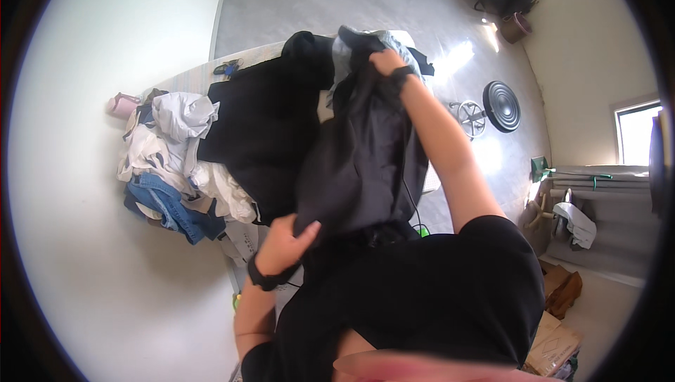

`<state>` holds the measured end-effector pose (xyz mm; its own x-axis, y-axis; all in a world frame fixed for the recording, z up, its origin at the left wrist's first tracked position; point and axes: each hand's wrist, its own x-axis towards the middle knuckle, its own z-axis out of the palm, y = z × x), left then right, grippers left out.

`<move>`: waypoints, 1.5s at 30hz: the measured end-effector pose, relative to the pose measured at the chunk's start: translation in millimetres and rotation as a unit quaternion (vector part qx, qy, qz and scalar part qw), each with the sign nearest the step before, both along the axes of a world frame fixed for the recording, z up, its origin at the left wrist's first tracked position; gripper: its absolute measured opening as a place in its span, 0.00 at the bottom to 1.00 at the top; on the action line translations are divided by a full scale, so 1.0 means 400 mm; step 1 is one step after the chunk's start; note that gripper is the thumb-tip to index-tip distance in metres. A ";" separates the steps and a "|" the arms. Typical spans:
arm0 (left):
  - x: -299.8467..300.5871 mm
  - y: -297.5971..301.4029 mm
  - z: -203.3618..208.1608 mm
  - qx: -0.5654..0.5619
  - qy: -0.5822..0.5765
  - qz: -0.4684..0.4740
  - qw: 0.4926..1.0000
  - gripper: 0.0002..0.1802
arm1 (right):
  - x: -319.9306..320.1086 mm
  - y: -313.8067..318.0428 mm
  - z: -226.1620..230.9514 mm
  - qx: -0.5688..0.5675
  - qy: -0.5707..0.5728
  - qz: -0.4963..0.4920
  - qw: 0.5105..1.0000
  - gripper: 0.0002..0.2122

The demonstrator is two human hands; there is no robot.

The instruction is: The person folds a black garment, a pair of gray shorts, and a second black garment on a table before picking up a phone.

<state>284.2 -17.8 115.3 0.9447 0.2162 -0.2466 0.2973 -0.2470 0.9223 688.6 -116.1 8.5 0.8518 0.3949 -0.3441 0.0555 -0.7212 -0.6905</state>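
A dark grey-black garment (pixel 365 160) is stretched between my two hands, its exact kind hard to tell. My left hand (pixel 283 243) is closed on its near left edge, the thumb on top and the cloth there slightly blurred. At the far end my right hand (pixel 387 62) is closed on the same garment. Under and left of it a black garment (pixel 264 118) lies spread on the table. Light blue-grey cloth (pixel 342 55) shows beneath the far end, beside my right hand.
Left of the black garment is a heap of clothes, with a grey-white piece (pixel 184 113) and blue jeans (pixel 165 202). A pink roll (pixel 124 105) and a small dark blue object (pixel 226 68) lie on the table (pixel 193 76). A round black stool (pixel 502 106) lies tipped on the floor to the right.
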 end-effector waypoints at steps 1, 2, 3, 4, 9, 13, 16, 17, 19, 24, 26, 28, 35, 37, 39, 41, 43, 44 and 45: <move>0.035 0.008 0.049 0.006 -0.002 0.018 1.000 0.15 | 0.060 -0.069 -0.010 0.041 -0.089 0.054 0.994 0.12; 0.067 0.025 0.076 0.052 -0.009 0.035 0.998 0.16 | 0.095 -0.131 0.019 0.044 -0.260 0.122 0.957 0.11; 0.097 0.043 0.098 0.096 -0.015 0.057 0.994 0.16 | 0.119 -0.167 0.065 0.048 -0.421 0.189 0.886 0.10; 0.135 0.057 0.114 0.129 -0.057 0.098 0.985 0.17 | 0.122 -0.168 0.120 0.276 -0.188 0.018 0.942 0.10; 0.343 0.147 0.284 0.140 -0.221 0.244 0.934 0.22 | 0.157 -0.239 0.366 0.638 0.090 -0.132 0.754 0.09; 0.387 0.130 0.458 0.198 -0.457 0.327 0.803 0.17 | 0.140 -0.316 0.537 0.809 0.080 0.012 0.582 0.14; 0.328 0.044 0.529 0.196 -0.559 0.259 0.763 0.18 | 0.098 -0.407 0.578 0.821 0.185 0.204 0.501 0.17; 0.312 0.016 0.522 0.155 -0.579 0.249 0.761 0.18 | 0.114 -0.448 0.550 0.819 0.227 0.253 0.462 0.18; 0.268 0.011 0.464 0.289 -0.500 0.333 0.746 0.20 | 0.112 -0.506 0.465 0.825 0.282 0.200 0.448 0.20; 0.262 -0.060 0.333 0.412 -0.231 -0.108 0.875 0.21 | 0.031 -0.584 0.142 0.679 0.159 -0.055 0.714 0.22; 0.281 -0.096 0.210 0.345 -0.172 -0.176 0.906 0.21 | 0.042 -0.617 -0.043 0.630 0.265 -0.071 0.727 0.22; 0.288 -0.124 0.040 0.266 -0.122 -0.191 0.937 0.20 | 0.028 -0.633 -0.187 0.545 0.321 -0.153 0.759 0.21; 0.254 -0.208 -0.408 0.126 0.070 -0.234 0.962 0.15 | -0.009 -0.652 -0.426 0.226 0.296 -0.326 0.869 0.15; 0.247 -0.226 -0.428 0.091 0.083 -0.249 0.961 0.17 | -0.008 -0.658 -0.429 0.167 0.281 -0.349 0.878 0.14; 0.234 -0.227 -0.409 0.097 0.065 -0.237 0.964 0.17 | -0.010 -0.660 -0.422 0.247 0.306 -0.357 0.847 0.14; 0.248 -0.191 -0.381 0.121 -0.008 -0.164 0.979 0.15 | -0.022 -0.683 -0.414 0.303 0.336 -0.340 0.824 0.11; 0.266 -0.124 -0.355 0.259 -0.136 0.001 0.956 0.12 | -0.040 -0.697 -0.419 0.307 0.348 -0.330 0.822 0.11; 0.277 -0.080 -0.340 0.328 -0.150 0.066 0.931 0.13 | -0.054 -0.701 -0.420 0.306 0.349 -0.330 0.822 0.11; 0.284 -0.038 -0.330 0.394 -0.162 0.132 0.895 0.13 | -0.067 -0.703 -0.425 0.288 0.352 -0.309 0.835 0.11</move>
<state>397.7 -32.9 -16.5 0.8291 0.4293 0.3581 0.1899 -0.8188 0.5418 662.0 -397.3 -161.5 0.6209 0.2269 -0.7504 -0.7706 0.0009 -0.6373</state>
